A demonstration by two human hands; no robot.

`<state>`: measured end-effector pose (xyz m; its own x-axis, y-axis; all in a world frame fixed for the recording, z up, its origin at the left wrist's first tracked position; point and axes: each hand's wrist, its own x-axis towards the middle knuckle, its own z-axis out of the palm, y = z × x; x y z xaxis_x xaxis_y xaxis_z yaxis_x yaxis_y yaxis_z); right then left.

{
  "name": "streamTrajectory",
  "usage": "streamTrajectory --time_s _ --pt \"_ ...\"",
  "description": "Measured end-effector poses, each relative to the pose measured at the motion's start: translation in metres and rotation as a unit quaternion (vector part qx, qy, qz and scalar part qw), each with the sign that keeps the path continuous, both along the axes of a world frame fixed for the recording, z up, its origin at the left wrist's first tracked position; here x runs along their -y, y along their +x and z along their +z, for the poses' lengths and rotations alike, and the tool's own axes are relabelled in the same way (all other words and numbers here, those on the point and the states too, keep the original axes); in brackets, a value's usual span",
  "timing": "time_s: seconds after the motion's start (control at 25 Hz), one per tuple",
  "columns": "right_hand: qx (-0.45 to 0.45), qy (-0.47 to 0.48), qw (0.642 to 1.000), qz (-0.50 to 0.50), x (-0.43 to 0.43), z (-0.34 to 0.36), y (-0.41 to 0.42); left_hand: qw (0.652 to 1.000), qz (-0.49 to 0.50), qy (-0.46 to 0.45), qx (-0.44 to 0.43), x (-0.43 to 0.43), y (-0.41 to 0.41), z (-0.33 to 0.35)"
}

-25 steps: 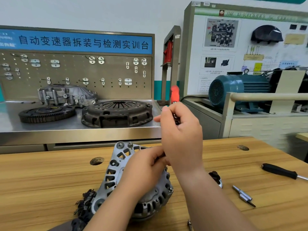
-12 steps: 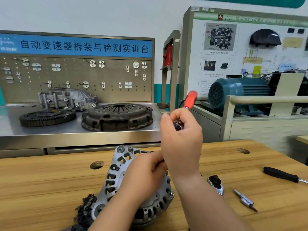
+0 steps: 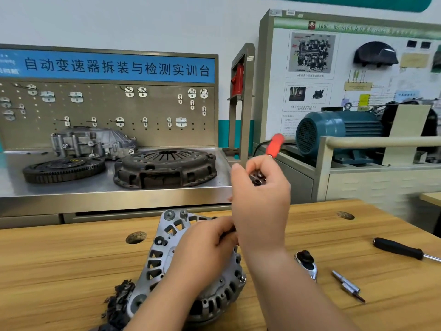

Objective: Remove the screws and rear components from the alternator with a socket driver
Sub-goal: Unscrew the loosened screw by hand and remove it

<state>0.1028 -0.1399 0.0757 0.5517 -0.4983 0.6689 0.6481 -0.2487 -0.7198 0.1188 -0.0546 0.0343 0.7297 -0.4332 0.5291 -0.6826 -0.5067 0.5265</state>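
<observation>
Seemingly midway: the alternator (image 3: pixel 167 237) lies rear-up on the bench (image 3: pixel 59 271), screws likely left, with dark loose pieces (image 3: pixel 119 297) beside it. The right hand (image 3: pixel 260 201) grips the socket driver (image 3: pixel 274 144), long axis steep, red handle tilted up-right; the left hand (image 3: pixel 205 249) curls on the alternator, its pinch hidden

Your alternator (image 3: pixel 162 235) sits on the counter (image 3: pixel 59 271) before you; the ratchet (image 3: pixel 307 263), bit (image 3: pixel 346 284) and screwdriver (image 3: pixel 398 249) lie to its right.
</observation>
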Motion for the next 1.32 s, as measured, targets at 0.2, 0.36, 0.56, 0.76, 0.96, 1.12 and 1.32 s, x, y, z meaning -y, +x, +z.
streamTrajectory --time_s 0.2,0.36,0.56,0.76,0.96,1.12,1.32 --pt "-0.136 -0.083 0.869 0.468 0.022 0.028 -0.008 1.000 -0.014 -0.010 -0.005 -0.005 0.008 -0.008" --pt "-0.097 -0.021 0.971 0.219 0.013 0.018 0.000 1.000 -0.004 -0.019 -0.001 -0.001 0.004 -0.004" --pt "-0.050 -0.034 0.989 0.135 0.005 0.008 -0.001 1.000 -0.014 -0.020 0.002 -0.001 0.001 -0.003" --pt "-0.167 -0.127 0.856 0.472 0.017 0.030 -0.005 1.000 -0.008 -0.009 -0.016 -0.003 0.006 -0.007" --pt "0.000 -0.008 1.000 -0.004 0.001 0.003 0.003 1.000 0.010 -0.014 -0.003 0.001 0.001 -0.002" --pt "-0.057 -0.019 0.975 0.212 0.013 0.012 0.004 1.000 -0.003 -0.012 -0.014 -0.001 0.008 -0.008" --pt "-0.123 -0.111 0.877 0.452 0.025 0.025 -0.002 0.999 -0.004 -0.025 -0.026 -0.002 0.008 -0.009"
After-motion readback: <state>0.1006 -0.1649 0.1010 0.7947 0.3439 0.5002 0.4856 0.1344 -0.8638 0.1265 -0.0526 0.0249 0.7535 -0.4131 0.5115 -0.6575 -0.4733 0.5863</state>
